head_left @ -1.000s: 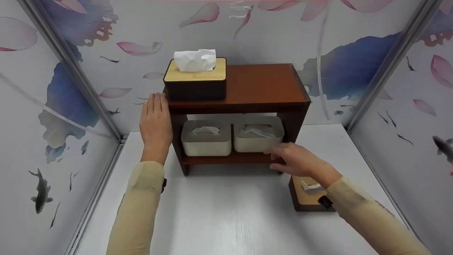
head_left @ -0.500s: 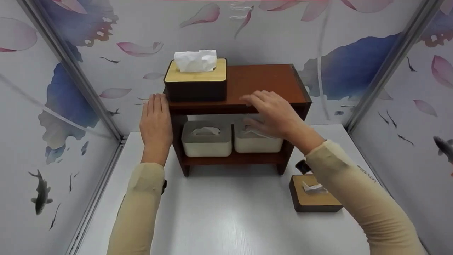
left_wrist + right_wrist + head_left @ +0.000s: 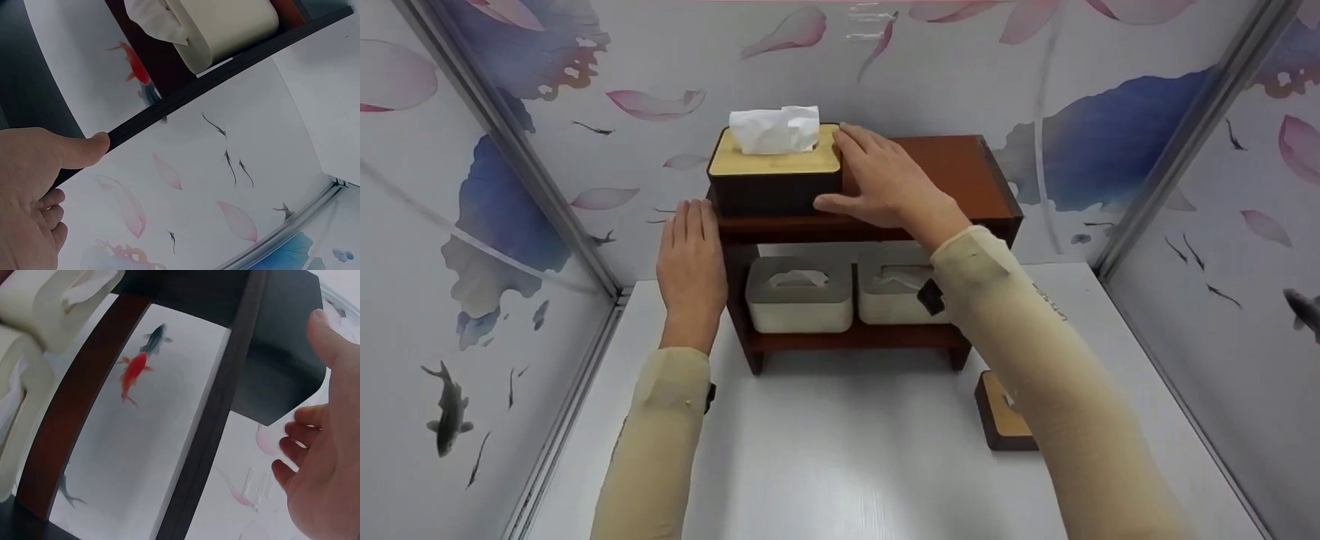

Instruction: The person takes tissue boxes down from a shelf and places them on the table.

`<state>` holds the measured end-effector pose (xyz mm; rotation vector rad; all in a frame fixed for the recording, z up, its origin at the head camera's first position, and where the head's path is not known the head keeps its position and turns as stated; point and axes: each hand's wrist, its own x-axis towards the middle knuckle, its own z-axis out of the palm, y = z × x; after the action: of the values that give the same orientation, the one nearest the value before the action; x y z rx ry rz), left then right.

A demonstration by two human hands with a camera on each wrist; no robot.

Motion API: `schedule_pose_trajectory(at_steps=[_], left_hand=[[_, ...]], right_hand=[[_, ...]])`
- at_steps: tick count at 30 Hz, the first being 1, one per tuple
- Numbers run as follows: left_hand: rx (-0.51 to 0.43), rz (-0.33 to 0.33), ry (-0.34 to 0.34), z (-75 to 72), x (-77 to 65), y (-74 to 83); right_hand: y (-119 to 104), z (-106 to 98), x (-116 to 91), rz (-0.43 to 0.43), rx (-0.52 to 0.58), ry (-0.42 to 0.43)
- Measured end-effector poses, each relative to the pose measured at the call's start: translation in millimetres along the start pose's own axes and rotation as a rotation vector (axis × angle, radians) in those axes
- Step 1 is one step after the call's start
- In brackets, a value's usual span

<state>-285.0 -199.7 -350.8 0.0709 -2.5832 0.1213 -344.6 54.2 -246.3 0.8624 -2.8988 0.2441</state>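
Observation:
My left hand (image 3: pixel 690 262) lies against the left side of the reddish-brown wooden shelf (image 3: pixel 930 169), its fingers straight and together. In the left wrist view, the thumb of that hand (image 3: pixel 34 185) overlaps the dark edge of the side panel (image 3: pixel 185 95). At the top left of the shelf stands a black tissue box (image 3: pixel 772 193) with a bamboo lid and a white tissue sticking up. My right hand (image 3: pixel 885 180) is at its right end, thumb spread by the front corner and fingers along the lid edge. The right wrist view shows the right hand (image 3: pixel 329 444) beside the dark box (image 3: pixel 287 343).
On the lower shelf level sit two cream tissue boxes, a left one (image 3: pixel 799 315) and a right one (image 3: pixel 885 307) partly behind my right sleeve. Another bamboo-lidded box (image 3: pixel 997 431) rests on the white table (image 3: pixel 825 450) at right. Printed wall panels (image 3: pixel 645 45) enclose the table.
My right hand has risen from in front of the lower right cream box, past the shelf top, to the right end of the black tissue box. The left hand stays in place.

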Motion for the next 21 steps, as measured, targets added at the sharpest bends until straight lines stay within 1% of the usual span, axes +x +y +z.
schedule_pose_trajectory(at_steps=[5,10,17,21], left_hand=[[-0.013,0.011,0.02,-0.9,0.5,2.9],[-0.021,0.016,0.026,-1.3,0.3,3.6],[-0.019,0.012,0.004,-0.9,-0.3,0.6],[-0.029,0.008,0.018,1.3,-1.2,-2.6]], right_hand=[[-6.0,-4.7,8.7,0.026,0.025,-0.039],[-6.1,-5.3,12.6,0.018,-0.024,-0.084],[-4.7,-2.8,10.8,-0.031,-0.077,-0.077],[-2.0,-2.6,8.1,-0.064,-0.087,-0.069]])
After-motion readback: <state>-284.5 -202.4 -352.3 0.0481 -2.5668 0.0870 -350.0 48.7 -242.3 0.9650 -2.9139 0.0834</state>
